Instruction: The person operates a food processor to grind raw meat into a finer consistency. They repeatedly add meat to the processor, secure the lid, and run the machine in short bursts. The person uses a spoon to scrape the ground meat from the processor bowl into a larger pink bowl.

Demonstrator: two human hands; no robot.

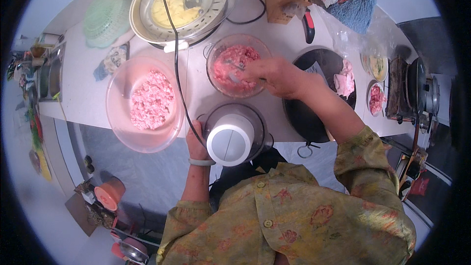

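My left hand (195, 140) grips the side of a food chopper with a white motor head (231, 140) and a dark see-through bowl (263, 117), at the counter's front edge. Beyond it is a clear bowl (217, 86) with a side handle, holding minced red meat (239, 54). My right hand (276, 77) reaches over this bowl's right side with curled fingers, seemingly around a metal utensil (234, 78) in the meat. My fingers cover most of it, so its kind is unclear. To the left, a large pink plastic basin (119, 125) holds paler minced meat (152, 101).
A black cord (176, 62) crosses the counter to the chopper. Behind stands a cream steamer (141, 18) with yellow food. On the right are a round dark board (301, 117) with a cleaver (315, 70) and pale meat (344, 79), a red-and-black handle (309, 25), and a stove (397, 84).
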